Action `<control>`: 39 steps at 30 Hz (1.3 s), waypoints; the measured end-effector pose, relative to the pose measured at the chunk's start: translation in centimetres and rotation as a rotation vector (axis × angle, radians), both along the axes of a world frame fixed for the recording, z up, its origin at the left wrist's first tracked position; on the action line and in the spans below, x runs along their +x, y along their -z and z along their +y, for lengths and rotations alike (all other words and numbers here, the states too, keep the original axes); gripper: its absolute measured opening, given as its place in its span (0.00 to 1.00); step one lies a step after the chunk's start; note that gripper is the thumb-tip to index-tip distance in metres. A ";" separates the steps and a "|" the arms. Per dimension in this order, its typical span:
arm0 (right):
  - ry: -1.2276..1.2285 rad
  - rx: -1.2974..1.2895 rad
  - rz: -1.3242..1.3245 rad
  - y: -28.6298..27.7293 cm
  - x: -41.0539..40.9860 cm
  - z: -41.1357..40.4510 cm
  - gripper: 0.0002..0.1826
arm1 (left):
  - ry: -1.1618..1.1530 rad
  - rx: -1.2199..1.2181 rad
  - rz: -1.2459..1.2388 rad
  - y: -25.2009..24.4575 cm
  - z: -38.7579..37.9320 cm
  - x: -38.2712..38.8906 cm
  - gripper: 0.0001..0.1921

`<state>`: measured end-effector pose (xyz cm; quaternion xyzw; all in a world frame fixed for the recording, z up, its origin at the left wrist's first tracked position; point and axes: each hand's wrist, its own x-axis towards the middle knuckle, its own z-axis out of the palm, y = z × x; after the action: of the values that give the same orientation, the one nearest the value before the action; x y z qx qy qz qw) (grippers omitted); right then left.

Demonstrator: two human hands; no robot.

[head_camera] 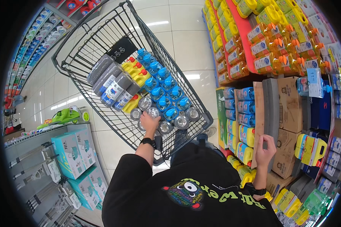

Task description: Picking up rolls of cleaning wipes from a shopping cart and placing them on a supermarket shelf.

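A black wire shopping cart (170, 61) stands before me, loaded with goods. My left hand (150, 121) is on one of several round silvery-topped containers (164, 127) at the cart's near end; its fingers curl around the top. Beside them stand rows of blue-capped bottles (157, 93), then yellow bottles with red caps (136, 72) and grey plastic-wrapped packs (105, 71) on the left. My right hand (265, 150) is raised at the right, fingers bent, close to a cardboard edge of the display; whether it holds anything is unclear.
On the right, a display holds orange bottles (264, 63), yellow jugs (268, 15), blue packs (245, 107) and brown cartons (289, 105). At the left stand teal-and-white boxes (71, 154) on a shelf, with a green wheeled item (65, 115) above. Tiled floor (187, 31) lies between.
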<state>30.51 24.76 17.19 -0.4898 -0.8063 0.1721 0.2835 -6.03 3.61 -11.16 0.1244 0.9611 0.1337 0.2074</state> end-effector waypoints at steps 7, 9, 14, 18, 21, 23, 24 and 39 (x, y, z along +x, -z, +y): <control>-0.054 0.017 0.024 -0.2 -1.3 1.1 0.01 | 0.068 0.314 0.035 -10.4 -1.1 -3.6 0.48; -0.070 0.002 0.074 -0.4 -2.0 1.5 0.01 | 0.189 0.408 0.020 -15.7 -1.2 -5.2 0.47; -0.255 -0.383 0.183 -2.2 -5.6 1.8 0.22 | 0.279 1.046 -0.640 -29.2 0.9 -6.8 0.48; -0.688 -0.710 0.336 -4.3 -8.4 1.1 0.52 | 0.369 1.203 -0.853 -33.1 7.4 -3.4 0.33; -0.840 -0.908 0.515 -5.9 -7.4 0.5 0.54 | 0.222 1.106 -0.873 -33.8 13.3 0.9 0.19; -0.759 -1.063 0.635 -6.0 -6.0 0.0 0.54 | 0.380 1.057 -0.719 -34.4 16.6 3.3 0.19; -0.698 -1.228 0.756 -6.0 -4.8 0.0 0.53 | 0.417 1.042 -0.734 -34.8 17.8 5.1 0.19; 0.338 -0.311 0.789 -7.5 15.2 -3.0 0.53 | 1.356 0.722 -1.424 -35.0 25.7 34.4 0.42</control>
<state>45.69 21.76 24.72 -0.5483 -0.5100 0.4159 0.5160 28.32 29.35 23.82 0.5842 0.2488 0.3109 0.7072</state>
